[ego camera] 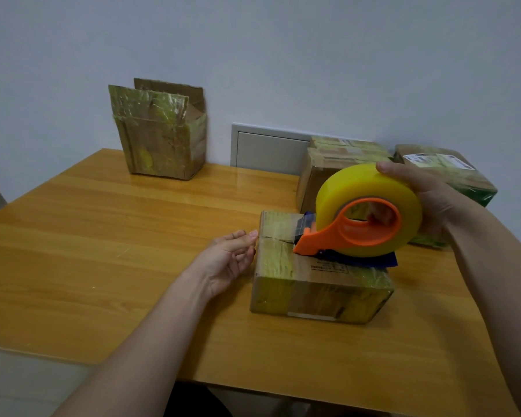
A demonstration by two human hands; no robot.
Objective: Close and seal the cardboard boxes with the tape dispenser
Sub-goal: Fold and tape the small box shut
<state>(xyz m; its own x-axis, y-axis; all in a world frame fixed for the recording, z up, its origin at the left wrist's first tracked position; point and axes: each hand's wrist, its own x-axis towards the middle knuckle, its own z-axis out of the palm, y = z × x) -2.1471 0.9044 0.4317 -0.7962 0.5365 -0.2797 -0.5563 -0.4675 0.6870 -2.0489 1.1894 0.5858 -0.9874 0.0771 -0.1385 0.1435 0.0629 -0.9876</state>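
A closed cardboard box point(316, 291), covered in old yellowish tape, lies on the wooden table point(103, 236) in front of me. My right hand point(424, 191) grips the orange tape dispenser point(358, 233) with its big yellow tape roll point(352, 188). The dispenser's front rests on the box's top, over the flap seam, with clear tape stretched toward the left edge. My left hand point(232, 257) is open, palm up, its fingertips touching the box's upper left edge.
An open cardboard box point(163, 139) with raised flaps stands at the back left by the wall. Taped boxes point(337, 158) and a labelled parcel point(451, 173) sit at the back right. The table's front edge is close to me.
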